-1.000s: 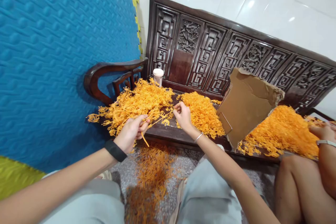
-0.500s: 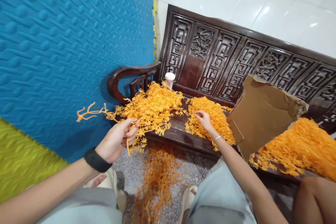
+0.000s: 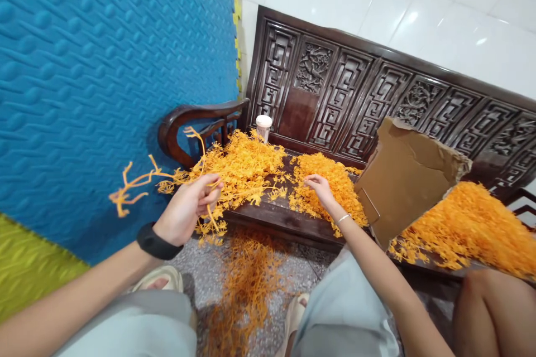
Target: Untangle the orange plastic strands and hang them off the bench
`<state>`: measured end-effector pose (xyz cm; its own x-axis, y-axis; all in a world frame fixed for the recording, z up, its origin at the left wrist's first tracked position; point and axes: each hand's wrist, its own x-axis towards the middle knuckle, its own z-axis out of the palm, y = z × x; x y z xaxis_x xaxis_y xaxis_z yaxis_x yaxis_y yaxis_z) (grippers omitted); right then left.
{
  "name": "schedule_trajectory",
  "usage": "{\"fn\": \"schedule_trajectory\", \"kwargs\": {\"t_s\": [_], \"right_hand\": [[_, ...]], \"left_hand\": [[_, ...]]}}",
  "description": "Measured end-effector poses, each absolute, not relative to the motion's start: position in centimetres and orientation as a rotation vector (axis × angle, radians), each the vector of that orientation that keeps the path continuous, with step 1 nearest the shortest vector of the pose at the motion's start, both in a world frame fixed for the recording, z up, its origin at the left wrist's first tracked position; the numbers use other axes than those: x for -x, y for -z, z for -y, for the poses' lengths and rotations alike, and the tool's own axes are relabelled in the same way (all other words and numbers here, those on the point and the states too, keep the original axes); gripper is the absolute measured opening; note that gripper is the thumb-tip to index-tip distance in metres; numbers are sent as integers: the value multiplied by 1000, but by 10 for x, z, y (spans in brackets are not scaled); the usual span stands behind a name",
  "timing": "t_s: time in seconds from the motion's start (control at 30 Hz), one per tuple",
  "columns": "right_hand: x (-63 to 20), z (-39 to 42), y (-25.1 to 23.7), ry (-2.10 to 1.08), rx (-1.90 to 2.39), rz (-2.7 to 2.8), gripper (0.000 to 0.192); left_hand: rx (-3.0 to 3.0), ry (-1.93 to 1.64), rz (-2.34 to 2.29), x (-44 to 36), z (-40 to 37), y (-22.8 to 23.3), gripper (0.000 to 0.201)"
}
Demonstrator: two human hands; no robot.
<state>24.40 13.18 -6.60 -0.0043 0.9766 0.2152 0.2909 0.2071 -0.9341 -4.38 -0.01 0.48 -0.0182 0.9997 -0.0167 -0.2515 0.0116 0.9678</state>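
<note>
In the head view, your left hand [image 3: 188,206] is closed on an orange branching strand [image 3: 121,195], its forked tips spreading out in front of the blue mat [image 3: 104,67] and its stem poking out below your fingers. Your right hand [image 3: 321,188] is well apart from the left, at the middle orange pile [image 3: 335,170], thumb and fingertips close together; you cannot tell whether it grips anything. The left orange pile [image 3: 247,162] lies on the dark wooden counter [image 3: 293,220], just beside a white-lidded container [image 3: 263,129]. A torn cardboard sheet [image 3: 412,173] stands tilted between the middle pile and the right orange pile [image 3: 481,226]. Orange scraps [image 3: 247,284] cover the floor between your feet.
</note>
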Motion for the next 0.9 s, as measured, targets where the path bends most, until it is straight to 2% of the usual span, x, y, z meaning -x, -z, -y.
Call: {"fn": "schedule_trajectory", "kwargs": {"t_s": [0.17,0.33,0.4,0.53,0.7,0.9], "right_hand": [[-206,-89,34,-1293,945,1366,14],[-173,-46,17,-1371,855,1456,11],[-167,-33,15,-1455,818,1425,13],[-161,-20,16,-1637,772,1386,18],[-167,-18,15,-1744,732,1334,22],[-181,-18,10,-1630,745,1487,23]], "left_hand": [[-1260,-1381,-1113,23,3,-10,20],[-1417,-1280,-1098,7,4,-6,41],[-1498,-1207,-1085,2,4,-4,43],[-1616,-998,-1087,-7,5,-2,33],[-1709,-1003,-1069,-13,4,-5,15],[-1735,-961,-1175,-9,2,-6,18]]}}
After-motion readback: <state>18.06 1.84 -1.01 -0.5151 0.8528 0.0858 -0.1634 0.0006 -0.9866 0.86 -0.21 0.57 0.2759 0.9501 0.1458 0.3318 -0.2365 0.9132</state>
